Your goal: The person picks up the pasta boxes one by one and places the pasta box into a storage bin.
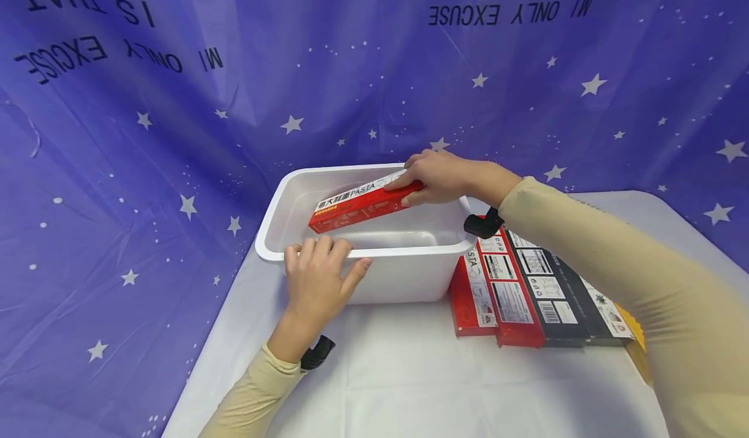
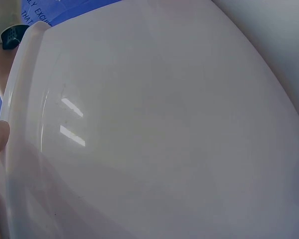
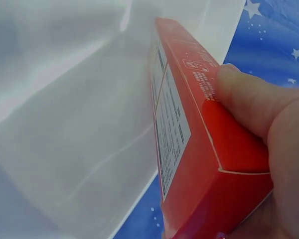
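Observation:
A red pasta box (image 1: 363,205) with a white lettered strip is tilted inside the mouth of a white plastic bin (image 1: 398,279), its left end lower. My right hand (image 1: 440,177) grips the box by its right end. In the right wrist view, the thumb (image 3: 249,99) presses on the red side of the box (image 3: 189,119). My left hand (image 1: 318,279) holds the bin's near rim, fingers hooked over the edge and thumb outside. The left wrist view is mostly the bin's smooth outer wall (image 2: 164,119), with a fingertip at the rim.
Right of the bin, red boxes (image 1: 509,288) and black boxes (image 1: 550,288) lie side by side on the white-covered table (image 1: 386,379). A yellow-orange package (image 1: 634,340) shows partly under my right sleeve. Behind hangs a purple star-patterned cloth (image 1: 351,67).

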A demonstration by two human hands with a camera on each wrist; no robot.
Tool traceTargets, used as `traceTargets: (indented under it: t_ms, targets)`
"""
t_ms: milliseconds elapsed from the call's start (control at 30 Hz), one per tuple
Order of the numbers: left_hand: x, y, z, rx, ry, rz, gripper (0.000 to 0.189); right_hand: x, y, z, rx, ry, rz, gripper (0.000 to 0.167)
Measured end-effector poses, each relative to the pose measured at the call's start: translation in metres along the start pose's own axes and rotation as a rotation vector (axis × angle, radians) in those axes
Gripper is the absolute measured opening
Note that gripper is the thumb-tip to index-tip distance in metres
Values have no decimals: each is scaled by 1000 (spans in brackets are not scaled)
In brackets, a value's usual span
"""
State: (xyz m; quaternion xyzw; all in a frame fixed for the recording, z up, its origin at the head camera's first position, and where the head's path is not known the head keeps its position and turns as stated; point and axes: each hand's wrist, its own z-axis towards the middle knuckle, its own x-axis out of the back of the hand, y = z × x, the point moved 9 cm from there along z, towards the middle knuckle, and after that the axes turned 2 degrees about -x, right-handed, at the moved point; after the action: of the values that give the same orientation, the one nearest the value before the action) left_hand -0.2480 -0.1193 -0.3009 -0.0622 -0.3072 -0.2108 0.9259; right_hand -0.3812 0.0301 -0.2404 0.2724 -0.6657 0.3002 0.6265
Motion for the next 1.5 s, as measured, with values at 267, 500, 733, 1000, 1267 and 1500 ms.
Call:
traceTargets:
  t_ms: [267, 500, 733, 1000, 1267, 1500]
  targets:
    - [0, 1, 0, -6, 7, 7, 66, -11, -5, 11, 18, -31, -41, 46]
    - [-1, 1, 0, -6, 2, 16, 62, -16, -6, 19, 5, -65, -11, 45]
    - [-2, 0, -1, -6, -3, 18, 61, -25, -7, 28, -10, -96, 16, 45]
    - [-1, 1, -1, -2, -1, 19, 61, -39, -6, 38, -9, -136, 53, 45]
    - [2, 2, 0, -15, 22, 31, 65, -45, -5, 42, 45, -123, 114, 44]
    - [-1, 0, 0, -1, -3, 27, 67, -50, 0, 44, 19, -125, 110, 45]
